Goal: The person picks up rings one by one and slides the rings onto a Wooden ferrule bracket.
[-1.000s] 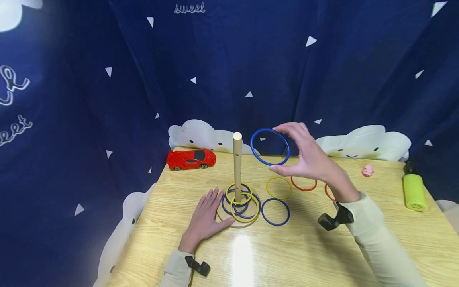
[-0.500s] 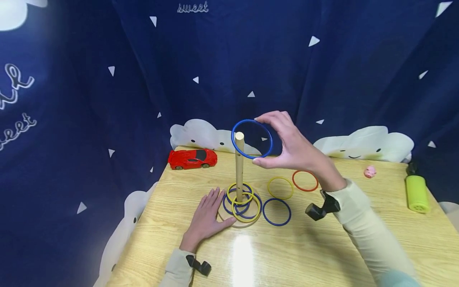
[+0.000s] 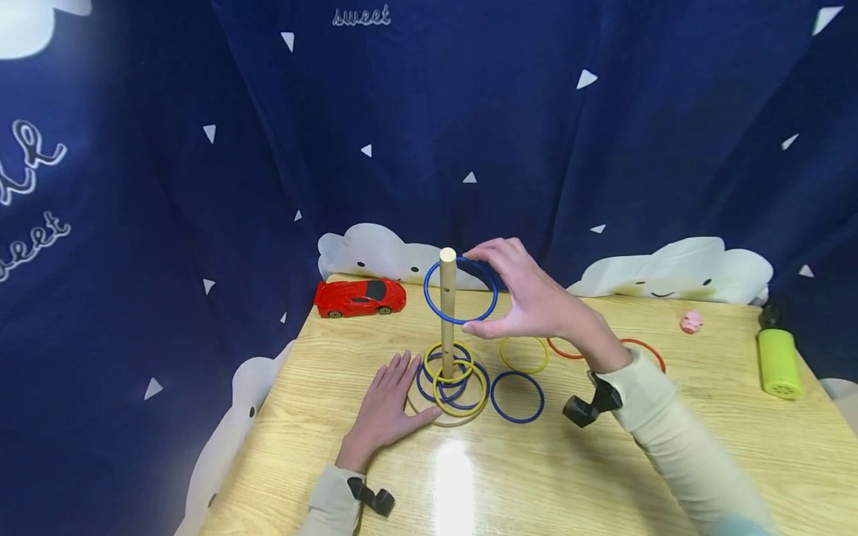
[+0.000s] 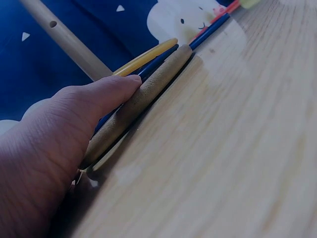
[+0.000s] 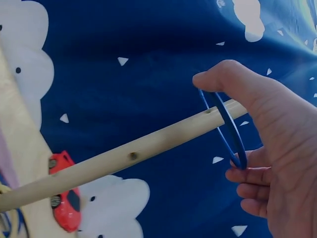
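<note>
My right hand (image 3: 529, 298) pinches a blue ring (image 5: 231, 126) between thumb and fingers. The ring circles the upper part of a wooden post (image 5: 124, 153), as the right wrist view shows. Around the post's foot, several blue and yellow rings lie on a round wooden base (image 3: 452, 422). My left hand (image 3: 385, 409) rests against the left side of that base with its fingers stretched out. In the left wrist view its thumb (image 4: 116, 91) lies over the base's edge; the other fingers are hidden there.
Right of the base lie a loose blue ring (image 3: 519, 421), a yellow ring (image 3: 526, 372) and red rings, partly covered by the right arm. A red toy car (image 3: 362, 298) stands at the back left. A pink pig (image 3: 691, 321) and a yellow-green bottle (image 3: 779, 365) stand at the right.
The right hand has carried the blue ring leftward to the post, first rising to its top and then lowering until the ring goes around it. The left hand stays where it was.
</note>
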The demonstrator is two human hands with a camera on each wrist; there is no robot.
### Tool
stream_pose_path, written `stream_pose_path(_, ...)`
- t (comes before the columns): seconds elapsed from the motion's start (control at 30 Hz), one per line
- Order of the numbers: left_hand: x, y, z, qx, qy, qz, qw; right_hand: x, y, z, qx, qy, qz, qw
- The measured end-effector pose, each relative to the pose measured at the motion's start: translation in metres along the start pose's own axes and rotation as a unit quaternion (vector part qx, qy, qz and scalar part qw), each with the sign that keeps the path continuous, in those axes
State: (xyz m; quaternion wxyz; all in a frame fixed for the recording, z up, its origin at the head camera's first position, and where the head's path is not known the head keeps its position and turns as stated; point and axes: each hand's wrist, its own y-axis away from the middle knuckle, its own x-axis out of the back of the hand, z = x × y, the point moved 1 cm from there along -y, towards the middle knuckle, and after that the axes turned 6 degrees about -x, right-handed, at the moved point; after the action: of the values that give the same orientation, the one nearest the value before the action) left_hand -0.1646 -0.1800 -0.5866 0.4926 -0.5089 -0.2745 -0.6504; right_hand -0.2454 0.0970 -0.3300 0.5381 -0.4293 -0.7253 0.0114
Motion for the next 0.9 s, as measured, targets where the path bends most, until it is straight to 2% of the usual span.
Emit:
stream_pose_path(0.27,0.000,0.001,-0.001,-0.002,-0.001,0.007,1.0000,-0.043,0.023,0.016,-0.019,0.017,-0.024,0.9994)
stream_pose_path(0.6,0.001,0.007,0.000,0.005,0.015,0.023,0.9996,-0.121,0.059,0.041,-0.080,0.013,-0.063,0.9947)
stream_pose_path(0.73,0.001,0.004,0.001,-0.003,0.018,0.024,0.9995,-0.140,0.070,0.050,-0.100,0.013,-0.062,0.9929)
stream_pose_path(0.9,0.000,0.000,0.002,-0.009,0.009,0.020,0.9997,-0.160,0.081,0.058,-0.106,0.011,-0.065,0.9922)
